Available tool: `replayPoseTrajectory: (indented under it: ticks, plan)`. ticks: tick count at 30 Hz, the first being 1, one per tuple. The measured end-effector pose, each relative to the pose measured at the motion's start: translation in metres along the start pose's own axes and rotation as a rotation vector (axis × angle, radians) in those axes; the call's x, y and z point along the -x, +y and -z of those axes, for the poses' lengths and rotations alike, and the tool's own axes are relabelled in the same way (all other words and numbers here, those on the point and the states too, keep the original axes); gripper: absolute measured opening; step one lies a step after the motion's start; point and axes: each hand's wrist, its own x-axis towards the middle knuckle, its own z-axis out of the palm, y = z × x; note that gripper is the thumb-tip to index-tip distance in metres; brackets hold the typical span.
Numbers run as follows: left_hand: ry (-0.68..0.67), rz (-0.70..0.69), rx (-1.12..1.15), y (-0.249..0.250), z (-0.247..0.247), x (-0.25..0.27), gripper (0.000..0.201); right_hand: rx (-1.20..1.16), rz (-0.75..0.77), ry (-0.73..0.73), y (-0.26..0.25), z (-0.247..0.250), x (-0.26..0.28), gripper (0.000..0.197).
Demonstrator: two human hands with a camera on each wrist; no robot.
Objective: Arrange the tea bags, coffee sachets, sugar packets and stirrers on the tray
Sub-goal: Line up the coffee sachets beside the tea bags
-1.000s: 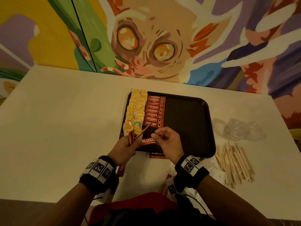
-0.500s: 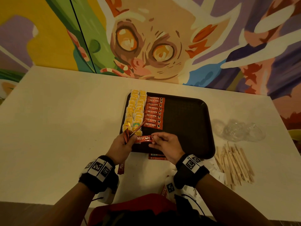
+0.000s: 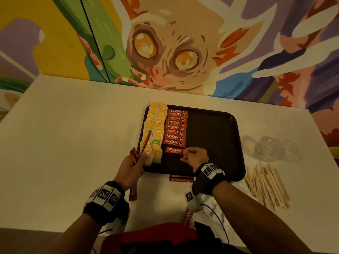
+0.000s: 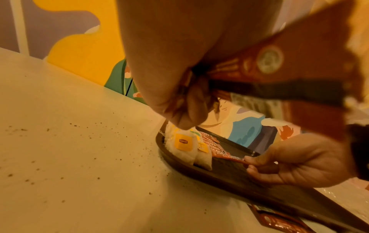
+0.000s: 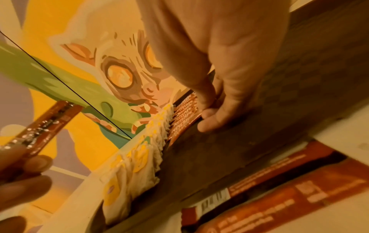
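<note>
A dark tray (image 3: 216,136) lies on the white table. Two columns of yellow-tagged tea bags (image 3: 155,129) run down its left side, with a column of red coffee sachets (image 3: 176,127) beside them. My right hand (image 3: 190,155) pinches the right end of one more coffee sachet (image 3: 174,150), which lies on the tray just below that column (image 5: 183,126). My left hand (image 3: 135,160) hovers at the tray's front left corner and grips a few spare coffee sachets (image 3: 144,146) fanned upward (image 4: 279,66).
Wooden stirrers (image 3: 267,186) lie in a pile right of the tray, with crumpled clear plastic (image 3: 273,148) behind them. Loose coffee sachets (image 3: 181,178) lie on the table by the tray's front edge. Brown specks (image 4: 60,157) dot the table on the left.
My right hand took a sachet from the left hand's bundle and carried it forward onto the tray, setting it down below the coffee column. The left hand stayed near the tray's corner.
</note>
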Motion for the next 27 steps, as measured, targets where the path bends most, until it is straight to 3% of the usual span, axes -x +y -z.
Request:
replayPoseTrajectory:
  ticks: [12,19,27]
  plan:
    - [-0.016,0.015,0.030,0.002,0.004,0.000,0.020,0.126,-0.016,-0.061,-0.015,-0.014,-0.004,0.014]
    - [-0.025,0.020,0.030,0.002,0.003,-0.001,0.019,0.262,-0.002,-0.006,-0.016,-0.015,-0.007,0.041]
    - [-0.039,0.015,0.010,0.001,0.002,-0.001,0.019,0.310,0.035,-0.035,-0.016,-0.015,-0.008,0.036]
